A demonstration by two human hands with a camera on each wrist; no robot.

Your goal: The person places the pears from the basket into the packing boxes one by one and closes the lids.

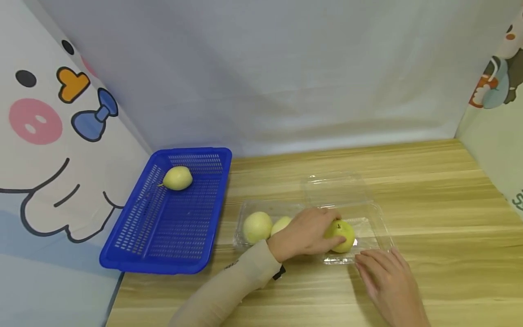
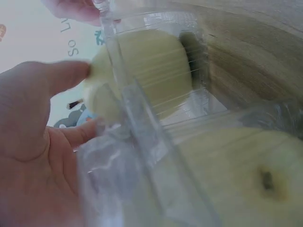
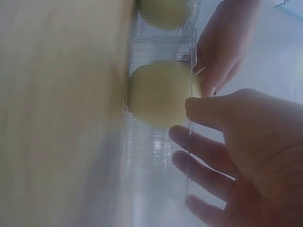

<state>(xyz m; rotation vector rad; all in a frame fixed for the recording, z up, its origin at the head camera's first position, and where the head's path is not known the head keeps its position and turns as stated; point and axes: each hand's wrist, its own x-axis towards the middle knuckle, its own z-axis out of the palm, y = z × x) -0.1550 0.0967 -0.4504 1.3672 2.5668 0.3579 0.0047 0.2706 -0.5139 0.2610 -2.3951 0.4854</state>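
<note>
In the lower middle of the head view, the left hand [image 1: 304, 237] reaches into a clear plastic clamshell box [image 1: 377, 222] and curls its fingers around a yellow-green pear [image 1: 342, 236] at the right end of the box. Two more pale pears [image 1: 257, 227] lie in the left part of the box, just beside the wrist. The right hand [image 1: 388, 279] rests with relaxed, spread fingers at the front right edge of the box, holding nothing. At the left of the frame, a blue plastic basket [image 1: 163, 236] stands on the wooden table [image 1: 441, 190], with one pear [image 1: 177, 178] in its far part.
</note>
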